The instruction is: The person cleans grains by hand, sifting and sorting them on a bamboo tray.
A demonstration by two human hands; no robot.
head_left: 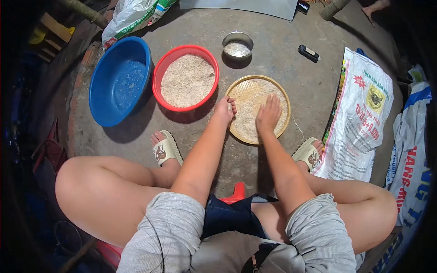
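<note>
A round woven tray [286, 98] with a yellow rim lies on the floor in front of me, with pale grains spread over it. My right hand [269, 114] rests flat on the grains, fingers stretched forward. At the tray's left rim is my left hand [225, 109], its fingers curled; whether they grip the rim is hard to make out. Left of the tray stands a red basin [156, 86] full of pale grains, beside a larger blue basin [120, 86] with some residue inside. A small metal bowl [225, 43] holding whitish grains stands behind the tray.
A black object [308, 53] lies on the floor at back right. Printed sacks [364, 118] lie along the right, and another sack [132, 20] is at back left. A metallic sheet [246, 7] is at the far edge. Another person's foot [369, 13] shows at top right.
</note>
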